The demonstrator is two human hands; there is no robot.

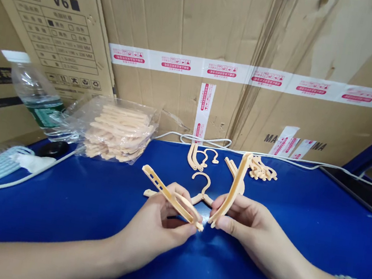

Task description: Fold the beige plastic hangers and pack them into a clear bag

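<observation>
While hands (160,221) busy, bagged hangers (117,132) leftward

Head view: looking forward and down, sitting close over the blue cloth-covered table (298,229), facing stacked brown cardboard boxes (195,25).

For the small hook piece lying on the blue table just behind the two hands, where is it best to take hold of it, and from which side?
Probably pinch the hook piece at its straight stem, below the open curve, coming from above. It lies flat on the blue table, so only its top face is free, and both hands sit close in front.
</observation>
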